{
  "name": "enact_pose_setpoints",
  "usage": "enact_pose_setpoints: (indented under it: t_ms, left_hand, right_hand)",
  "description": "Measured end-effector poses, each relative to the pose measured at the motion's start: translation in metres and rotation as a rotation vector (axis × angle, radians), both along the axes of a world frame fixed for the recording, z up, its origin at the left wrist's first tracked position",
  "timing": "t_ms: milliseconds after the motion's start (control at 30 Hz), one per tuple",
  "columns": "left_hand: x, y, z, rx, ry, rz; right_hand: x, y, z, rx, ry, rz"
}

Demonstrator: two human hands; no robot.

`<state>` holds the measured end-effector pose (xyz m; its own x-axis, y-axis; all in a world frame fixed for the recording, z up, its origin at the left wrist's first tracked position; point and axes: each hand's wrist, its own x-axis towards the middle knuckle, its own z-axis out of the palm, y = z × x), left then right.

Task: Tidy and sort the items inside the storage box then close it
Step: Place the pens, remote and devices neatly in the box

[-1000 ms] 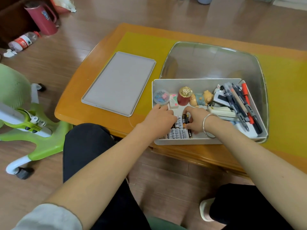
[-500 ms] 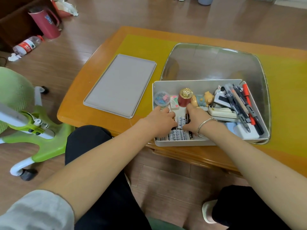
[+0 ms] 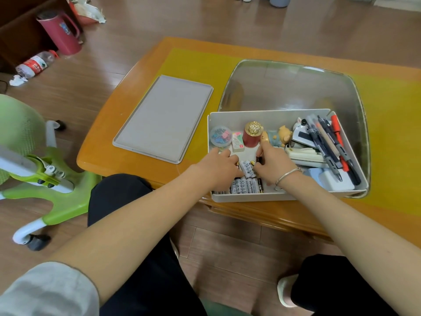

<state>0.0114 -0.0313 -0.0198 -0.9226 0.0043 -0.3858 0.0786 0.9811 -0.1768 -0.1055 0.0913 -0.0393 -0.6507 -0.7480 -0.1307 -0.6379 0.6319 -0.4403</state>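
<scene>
Just one view here, head-mounted, so nothing shared with a second camera. Looked forward and steeply down from a seated spot at the near edge of the wooden table. Wide-angle, with the far table edge visibly bowed. Sat close in: both forearms ran up from the bottom corners, the storage box at the near edge landed just right of centre, its lid to the left. Caught dark-trousered knees at the bottom, floor all round, a green chair at left.
</scene>
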Motion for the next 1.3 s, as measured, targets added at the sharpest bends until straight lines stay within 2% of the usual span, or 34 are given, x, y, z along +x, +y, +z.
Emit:
enact_pose_setpoints:
  t_ms: [167,333,400,467,567,633,700,833,1000,1300]
  left_hand:
    - [0.002,0.001,0.002,-0.038,0.001,-0.016]
    - [0.009,0.001,0.008,-0.030,0.019,0.001]
    - [0.012,0.000,0.010,-0.013,0.050,0.007]
    - [0.014,-0.001,0.009,0.012,0.082,0.010]
    - [0.014,-0.001,0.007,0.049,0.079,0.014]
    - [0.012,0.001,0.007,0.029,0.051,0.006]
    - [0.008,0.005,0.006,0.007,0.012,0.002]
    - [0.004,0.007,0.004,-0.015,-0.034,0.005]
    - [0.002,0.007,0.002,0.044,0.063,0.052]
    - [-0.019,0.002,-0.008,0.200,0.022,0.164]
  right_hand:
    - [0.000,-0.006,0.007,-0.148,-0.112,-0.053]
    - [0.010,-0.014,0.015,-0.081,-0.265,0.007]
    - [0.010,-0.013,0.017,-0.046,-0.182,0.000]
    - [0.008,-0.009,0.019,0.010,-0.011,0.003]
    - [0.004,-0.003,0.018,0.212,0.221,0.064]
    - [0.005,-0.004,0.014,0.362,0.280,0.097]
    - [0.006,-0.006,0.010,0.433,0.258,0.117]
    - [0.004,-0.003,0.006,0.373,0.167,0.082]
    - [0.000,0.002,0.006,0.319,0.059,0.115]
    - [-0.007,0.009,0.010,0.272,-0.092,0.098]
